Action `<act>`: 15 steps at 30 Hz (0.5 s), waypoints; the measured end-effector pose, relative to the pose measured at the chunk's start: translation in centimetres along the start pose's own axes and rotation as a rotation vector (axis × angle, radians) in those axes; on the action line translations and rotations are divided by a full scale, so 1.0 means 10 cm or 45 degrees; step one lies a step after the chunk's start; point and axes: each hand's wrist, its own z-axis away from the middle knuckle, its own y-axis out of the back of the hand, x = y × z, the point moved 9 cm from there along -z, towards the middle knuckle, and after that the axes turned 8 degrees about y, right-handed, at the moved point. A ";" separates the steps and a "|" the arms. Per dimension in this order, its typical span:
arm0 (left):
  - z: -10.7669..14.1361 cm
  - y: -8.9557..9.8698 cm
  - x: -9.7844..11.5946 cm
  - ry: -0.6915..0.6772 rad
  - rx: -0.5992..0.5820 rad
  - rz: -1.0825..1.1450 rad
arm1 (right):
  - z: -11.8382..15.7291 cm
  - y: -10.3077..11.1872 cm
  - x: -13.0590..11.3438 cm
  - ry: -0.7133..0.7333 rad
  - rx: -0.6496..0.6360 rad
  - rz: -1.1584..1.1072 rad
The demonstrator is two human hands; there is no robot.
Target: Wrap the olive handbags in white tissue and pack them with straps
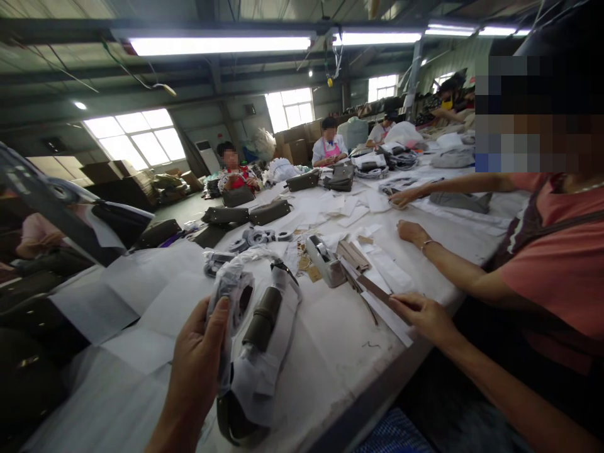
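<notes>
My left hand [202, 343] is closed on a clear plastic-wrapped bundle [231, 292], which looks like a coiled grey strap. Against it stands a dark olive handbag, its handle [262, 318] bare in the middle and white tissue wrapped around both ends. The bag's lower part is mostly hidden by tissue. Between the thumb and fingers of my right hand [427, 318] is one end of a flat brown strip [376, 289], low over the table's right edge. White paper strips [387, 314] lie beneath it. A grey tape dispenser [325, 261] stands just beyond the strip's far end.
White paper sheets [155, 302] cover the table's left side. Coiled grey straps [257, 236] and olive bags [268, 212] lie farther back. A co-worker's hand [413, 233] rests on the table at right. Several other people sit around the far end.
</notes>
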 end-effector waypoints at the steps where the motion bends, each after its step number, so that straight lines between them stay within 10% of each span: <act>1: 0.00 -0.01 0.00 0.023 -0.022 0.039 | -0.01 -0.06 -0.12 -0.027 -0.034 -0.150; 9: 0.06 -0.19 0.14 0.085 -0.227 0.128 | -0.01 -0.93 -1.78 0.192 -0.698 -0.582; 15: 0.13 -0.11 0.23 -0.053 -0.141 -0.053 | -0.15 -1.36 -2.32 0.289 -0.773 -0.639</act>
